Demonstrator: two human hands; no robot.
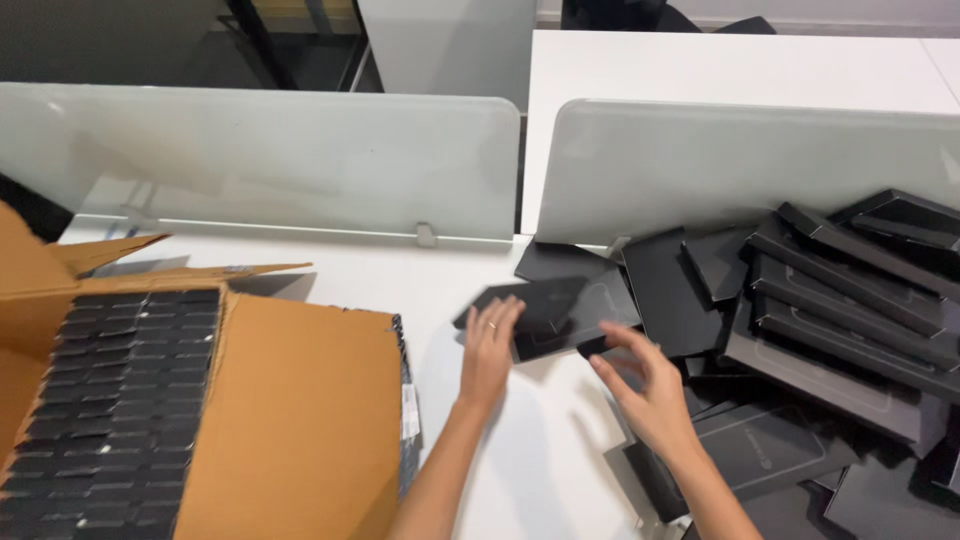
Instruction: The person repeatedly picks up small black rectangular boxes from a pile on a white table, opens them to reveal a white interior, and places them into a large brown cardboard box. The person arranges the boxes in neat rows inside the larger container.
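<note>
My left hand lies with fingers spread on the left end of a flat black box on the white desk. A ring is on one finger. My right hand hovers open at the box's right front corner, fingers spread, close to it or just touching; I cannot tell which. The box lies tilted at the edge of a big heap of similar black boxes and trays on the right.
An open cardboard carton at the left holds several tight rows of black boxes standing on edge. Frosted divider panels stand along the desk's back edge. Another white desk lies beyond.
</note>
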